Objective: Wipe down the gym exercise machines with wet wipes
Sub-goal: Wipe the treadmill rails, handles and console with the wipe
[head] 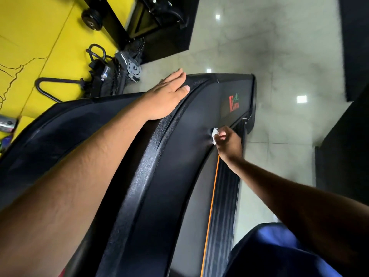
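Treadmill [191, 124] stands on glossy tiled floor [279, 66].

Two bare forearms, no sleeves; blue trousers [279, 254] at lower right.

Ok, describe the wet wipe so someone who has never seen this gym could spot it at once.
Start at the long black treadmill that runs up the middle of the view, and follow its belt toward the red logo near the far end. Just below that logo the right hand pinches the wet wipe against the belt's edge. It is the only small white crumpled thing on the black machine.
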A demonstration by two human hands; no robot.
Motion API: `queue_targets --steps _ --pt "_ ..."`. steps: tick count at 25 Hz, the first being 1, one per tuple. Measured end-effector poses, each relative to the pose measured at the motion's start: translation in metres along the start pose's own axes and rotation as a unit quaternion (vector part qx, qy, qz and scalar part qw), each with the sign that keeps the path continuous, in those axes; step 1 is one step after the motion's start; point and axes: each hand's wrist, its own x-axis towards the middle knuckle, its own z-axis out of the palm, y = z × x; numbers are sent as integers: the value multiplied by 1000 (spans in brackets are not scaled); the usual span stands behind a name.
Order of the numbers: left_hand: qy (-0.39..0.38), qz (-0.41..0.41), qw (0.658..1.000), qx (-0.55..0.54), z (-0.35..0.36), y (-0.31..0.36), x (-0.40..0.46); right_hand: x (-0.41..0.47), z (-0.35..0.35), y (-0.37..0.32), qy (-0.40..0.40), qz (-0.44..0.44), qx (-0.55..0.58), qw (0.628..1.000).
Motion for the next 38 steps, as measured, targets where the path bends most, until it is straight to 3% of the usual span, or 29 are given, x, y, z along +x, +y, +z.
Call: queue_targets --steps 6,10,12,17,23,28,33,38 --pt "-32 17 996 78 2 6 -77 -146 -18 -94 -133 -51 60 988" --pt "-5 41 994 103 15 -5 -124 -227 -29 -120 -243 -142 88 956" --pt "18 48 993 109 21 -10 -138 -230 -29 -122 -255 -171 67 949" --pt "36 36 996 74 24 -22 -143 -154 -18 -127 -138 -112 63 982" --pt "5 16 999 34 7 -18 -72 -36 -8 -90 -33 -14 22 999" --pt "-53 7 997 48 0 -7 2 23 -12 -67 -45 50 16 998" --pt "-55 20 997 52 1 -4 53 107 -16 -87 -28 28 -33 999" --pt "-100 34 993 51 -5 -5 104 172 -45 -84 -86 33 -64 994"
